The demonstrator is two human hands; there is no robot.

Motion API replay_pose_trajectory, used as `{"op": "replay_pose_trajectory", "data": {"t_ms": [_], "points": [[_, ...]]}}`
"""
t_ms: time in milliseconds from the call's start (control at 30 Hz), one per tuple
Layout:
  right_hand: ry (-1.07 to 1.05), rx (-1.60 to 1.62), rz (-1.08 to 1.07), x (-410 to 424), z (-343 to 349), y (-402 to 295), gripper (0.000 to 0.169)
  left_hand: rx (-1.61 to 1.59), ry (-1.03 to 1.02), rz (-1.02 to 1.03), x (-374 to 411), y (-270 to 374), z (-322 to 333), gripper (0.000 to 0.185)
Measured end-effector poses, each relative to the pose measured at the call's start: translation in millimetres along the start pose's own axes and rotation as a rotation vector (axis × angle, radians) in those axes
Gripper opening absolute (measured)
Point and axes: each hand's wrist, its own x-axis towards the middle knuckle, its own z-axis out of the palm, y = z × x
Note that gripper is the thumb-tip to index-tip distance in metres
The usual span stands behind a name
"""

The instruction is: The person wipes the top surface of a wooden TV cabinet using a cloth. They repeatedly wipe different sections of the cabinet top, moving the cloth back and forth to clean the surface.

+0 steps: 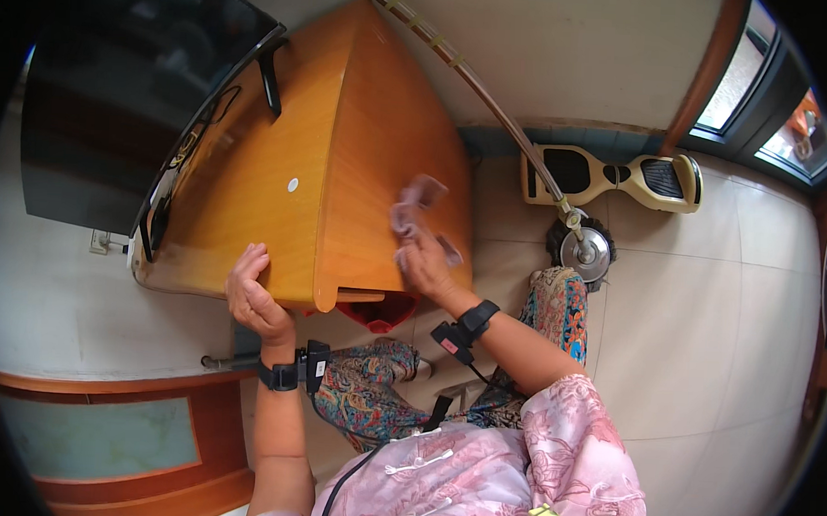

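Note:
A pinkish-grey cloth point(410, 213) is bunched in my right hand point(425, 264), against the side panel of a wooden cabinet point(383, 153); the cloth is slightly blurred. My left hand point(258, 298) rests at the near edge of the cabinet top, its fingers partly curled and no object seen in it. On the cabinet top stands a black flat-screen television point(136, 107), with cables behind its legs. A small white round disc point(293, 185) lies on the top. Beneath the cabinet's near edge a red object point(381, 313) shows in part.
A mop with a metal pole point(489, 106) and a round metal head point(584, 255) leans beside the cabinet. A cream hoverboard point(614, 178) sits on the tiled floor by the wall. At the lower left is a wooden panel with a greenish inset point(101, 438).

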Motion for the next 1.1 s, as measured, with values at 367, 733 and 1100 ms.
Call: {"op": "replay_pose_trajectory", "data": {"t_ms": [367, 733, 1100], "points": [[-0.094, -0.099, -0.648, -25.5, 32.6, -121.8, 0.038, 0.025, 0.051, 0.008, -0.7, -3.5, 1.1, 0.04], [-0.007, -0.183, -0.534, 43.8, 37.0, -127.3, 0.025, 0.023, 0.066, 0.031, 0.8, -0.2, 0.9, 0.039], [-0.061, -0.27, -0.565, 73.5, 27.4, -140.3, 0.028, 0.031, 0.073, 0.012, 1.9, 1.8, 1.8, 0.036]]}}
